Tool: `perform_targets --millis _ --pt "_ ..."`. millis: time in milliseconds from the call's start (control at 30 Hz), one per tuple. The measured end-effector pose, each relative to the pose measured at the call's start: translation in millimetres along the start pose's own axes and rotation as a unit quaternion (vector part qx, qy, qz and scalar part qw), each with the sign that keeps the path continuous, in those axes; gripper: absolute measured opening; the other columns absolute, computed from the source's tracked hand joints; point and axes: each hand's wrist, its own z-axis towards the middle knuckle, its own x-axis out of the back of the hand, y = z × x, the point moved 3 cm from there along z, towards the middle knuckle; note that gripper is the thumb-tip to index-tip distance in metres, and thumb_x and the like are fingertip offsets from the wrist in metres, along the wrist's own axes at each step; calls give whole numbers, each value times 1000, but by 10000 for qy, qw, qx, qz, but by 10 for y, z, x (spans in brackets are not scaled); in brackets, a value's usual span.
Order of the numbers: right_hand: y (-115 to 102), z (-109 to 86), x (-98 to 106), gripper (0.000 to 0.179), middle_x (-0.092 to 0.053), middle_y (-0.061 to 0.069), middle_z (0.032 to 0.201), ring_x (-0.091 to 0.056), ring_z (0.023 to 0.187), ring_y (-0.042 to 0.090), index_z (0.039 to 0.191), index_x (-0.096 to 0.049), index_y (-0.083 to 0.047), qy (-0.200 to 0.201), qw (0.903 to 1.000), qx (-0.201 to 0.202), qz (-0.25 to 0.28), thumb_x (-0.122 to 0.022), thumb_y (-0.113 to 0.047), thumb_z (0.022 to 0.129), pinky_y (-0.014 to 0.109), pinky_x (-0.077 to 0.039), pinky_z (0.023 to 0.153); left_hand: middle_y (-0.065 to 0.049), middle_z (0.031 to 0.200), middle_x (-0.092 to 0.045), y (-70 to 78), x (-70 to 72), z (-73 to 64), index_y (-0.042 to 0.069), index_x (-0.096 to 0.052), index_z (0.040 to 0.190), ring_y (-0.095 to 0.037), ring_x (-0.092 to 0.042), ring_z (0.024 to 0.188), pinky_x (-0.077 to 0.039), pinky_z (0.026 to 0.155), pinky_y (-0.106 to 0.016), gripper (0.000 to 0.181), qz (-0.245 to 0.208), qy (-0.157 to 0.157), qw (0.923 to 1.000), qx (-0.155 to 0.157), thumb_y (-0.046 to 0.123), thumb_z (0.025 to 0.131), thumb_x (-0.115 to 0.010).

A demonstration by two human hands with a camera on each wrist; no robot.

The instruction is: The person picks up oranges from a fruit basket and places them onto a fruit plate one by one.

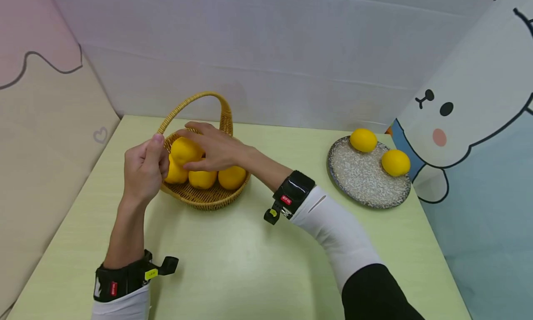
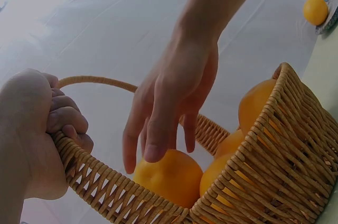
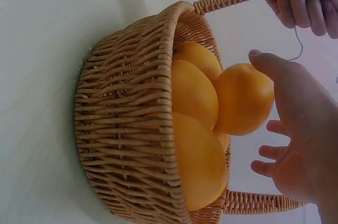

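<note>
My left hand grips the handle of a wicker basket on its left side. Several round yellow-orange fruits lie in the basket, and one of them sits on top of the others. My right hand reaches over this top fruit from the right. In the left wrist view the fingers of that hand point down above the fruit, spread and fairly straight. The thumb lies at the fruit's edge in the right wrist view; whether it presses there I cannot tell.
A speckled grey plate with a dark rim stands at the right of the pale green table. Two more yellow fruits, one at the back and one at the right, lie on it. A pale cloth wall closes off the back.
</note>
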Motion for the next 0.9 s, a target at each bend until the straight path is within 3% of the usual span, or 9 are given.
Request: perform_targets --millis 433,900 --pt "-17 126 -151 78 -27 17 185 -37 169 34 177 -35 -21 -284 9994 167 94 -71 -44 111 47 -31 142 3 50 -40 -13 -3 -12 -5 -42 64 -10 -34 39 -21 37 -32 62 118 -1 9999 -90 20 119 -52" --pt "-23 130 -192 72 -37 16 179 -44 163 31 173 -40 -17 8 9993 284 253 -73 -36 111 41 -35 139 2 50 -40 2 -12 -5 -4 -40 64 -10 -33 39 -20 36 -32 61 23 -21 9999 -106 20 119 -53"
